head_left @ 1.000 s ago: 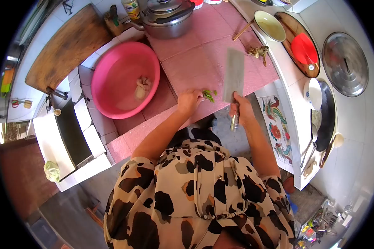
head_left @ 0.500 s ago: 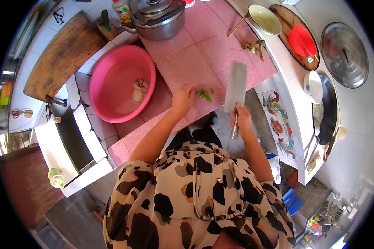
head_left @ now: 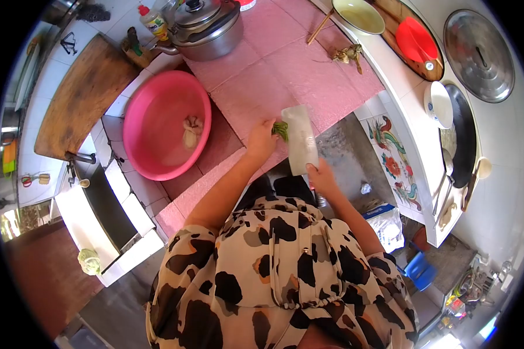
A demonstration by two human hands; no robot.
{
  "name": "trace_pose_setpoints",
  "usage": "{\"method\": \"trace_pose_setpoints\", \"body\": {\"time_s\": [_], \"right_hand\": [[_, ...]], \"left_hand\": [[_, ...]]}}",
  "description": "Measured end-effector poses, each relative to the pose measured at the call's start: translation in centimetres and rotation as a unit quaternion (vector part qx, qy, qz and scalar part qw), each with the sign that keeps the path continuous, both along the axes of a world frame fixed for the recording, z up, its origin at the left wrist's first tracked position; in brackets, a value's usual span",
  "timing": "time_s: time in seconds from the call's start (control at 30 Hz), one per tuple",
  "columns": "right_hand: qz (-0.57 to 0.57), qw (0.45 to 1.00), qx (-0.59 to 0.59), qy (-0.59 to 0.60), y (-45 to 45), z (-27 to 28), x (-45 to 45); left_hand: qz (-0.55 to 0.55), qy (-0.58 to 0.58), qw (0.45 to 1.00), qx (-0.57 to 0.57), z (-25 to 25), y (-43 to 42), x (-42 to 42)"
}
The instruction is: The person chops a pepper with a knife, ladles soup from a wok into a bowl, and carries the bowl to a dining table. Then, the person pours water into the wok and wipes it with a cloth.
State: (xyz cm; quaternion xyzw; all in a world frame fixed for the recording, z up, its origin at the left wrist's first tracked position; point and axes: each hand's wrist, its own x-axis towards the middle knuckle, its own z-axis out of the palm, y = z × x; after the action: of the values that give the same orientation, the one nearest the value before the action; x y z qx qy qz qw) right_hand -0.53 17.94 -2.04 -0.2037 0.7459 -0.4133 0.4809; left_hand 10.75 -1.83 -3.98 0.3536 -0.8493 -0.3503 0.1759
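Green vegetable pieces (head_left: 280,130) are bunched on the pink tiled counter (head_left: 239,96). My left hand (head_left: 262,141) rests at their left side, its fingers drawn together against them; whether it pinches any is hard to see. A wide-bladed cleaver (head_left: 301,136) lies across the counter's front edge, its blade against the right side of the greens. Its handle is in my right hand (head_left: 322,176), with the fingers wrapped round it.
Left of my hands sits a pink basin (head_left: 135,136) of water with a pale cloth-like bundle (head_left: 192,131). A metal pot (head_left: 212,43) stands behind. Dried brown stalks (head_left: 349,54), a bowl (head_left: 360,16) and a black pan (head_left: 463,139) are at the right.
The cleaver has moved left, from beside the loose greens to against them. My left hand has come back to the greens, which are now bunched together. The view has shifted.
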Motion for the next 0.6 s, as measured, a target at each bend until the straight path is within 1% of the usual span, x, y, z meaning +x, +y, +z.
{"method": "trace_pose_setpoints", "body": {"time_s": [0.07,0.17,0.23,0.33,0.37,0.47,0.57,0.6], "right_hand": [[-0.005,1.0,-0.001,-0.022,-0.9,-0.8,1.3],[0.001,0.999,-0.022,-0.047,-2.2,-0.5,2.8],[0.0,0.997,-0.038,-0.063,-2.7,-0.9,3.3],[-0.015,0.998,-0.044,-0.03,-2.8,-1.0,3.4],[-0.026,0.997,-0.05,-0.049,-2.9,-0.8,3.3],[-0.056,0.992,-0.066,-0.09,-3.1,0.1,1.9],[-0.061,0.989,-0.094,-0.093,-4.0,1.0,-0.4],[-0.056,0.989,-0.11,-0.083,-4.5,2.4,-1.3]], "left_hand": [[0.018,0.021,0.998,0.049,0.0,0.1,0.0],[0.054,0.066,0.995,0.048,-0.5,0.0,0.1],[0.039,0.052,0.998,0.027,0.2,-0.1,0.2],[0.005,0.039,0.999,0.012,1.7,-0.7,0.3],[-0.009,0.036,0.999,0.009,2.3,-1.0,0.3],[-0.004,0.008,0.999,0.054,5.5,-1.9,0.1],[0.055,0.168,0.983,0.054,6.3,-2.8,0.3],[0.06,0.16,0.984,0.044,6.7,-3.2,0.6]]}}
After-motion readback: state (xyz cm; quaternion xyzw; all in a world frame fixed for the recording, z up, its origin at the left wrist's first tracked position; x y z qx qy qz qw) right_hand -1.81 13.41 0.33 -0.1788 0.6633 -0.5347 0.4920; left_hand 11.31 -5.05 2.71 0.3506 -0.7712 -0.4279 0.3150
